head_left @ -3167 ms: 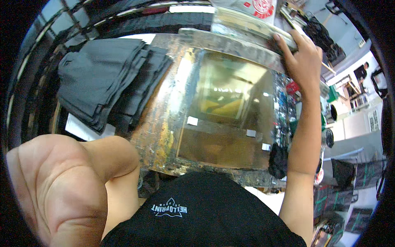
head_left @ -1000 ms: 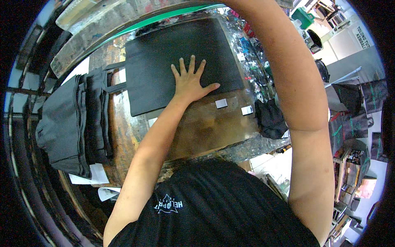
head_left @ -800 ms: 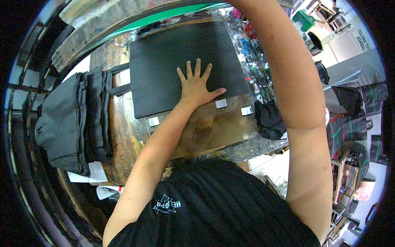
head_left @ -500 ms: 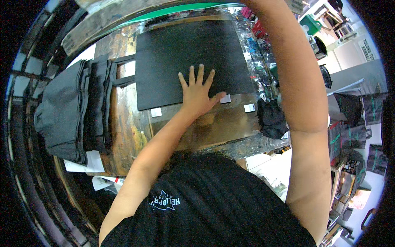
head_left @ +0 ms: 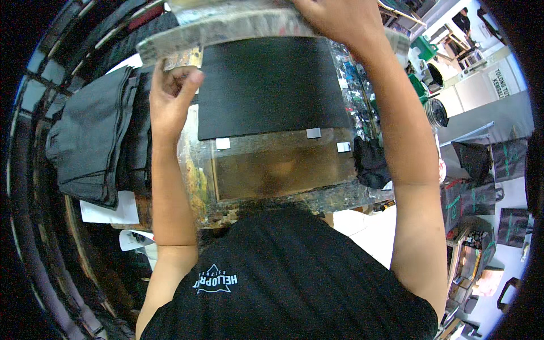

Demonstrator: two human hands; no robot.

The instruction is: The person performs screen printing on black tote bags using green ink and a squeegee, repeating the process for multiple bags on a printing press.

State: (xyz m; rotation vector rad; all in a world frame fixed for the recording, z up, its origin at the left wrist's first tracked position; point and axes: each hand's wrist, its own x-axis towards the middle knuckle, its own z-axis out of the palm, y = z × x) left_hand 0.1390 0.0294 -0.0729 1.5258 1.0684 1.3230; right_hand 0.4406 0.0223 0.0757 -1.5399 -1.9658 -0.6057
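A black fabric bag [head_left: 272,85] lies flat and smooth on the work board [head_left: 277,170] in front of me. My left hand [head_left: 171,96] is raised just left of the bag, holding nothing, with its thumb and forefinger apart and the other fingers curled. At the top, my right hand [head_left: 343,20] is at a paint-stained frame [head_left: 238,33], which is smeared by motion above the bag's far edge. The right hand looks closed on the frame, though its fingertips are partly cut off by the picture's edge. Small white tabs [head_left: 313,133] sit along the bag's near edge.
A stack of black bags [head_left: 90,136] lies at the left, over white paper [head_left: 110,208]. Crumpled black cloth [head_left: 371,164] rests near my right arm. Printed bags [head_left: 470,201] hang at the right, and a green container [head_left: 424,48] stands farther back.
My left hand has lifted off the bag and moved left. The frame has come nearer over the bag's far edge, together with my right hand.
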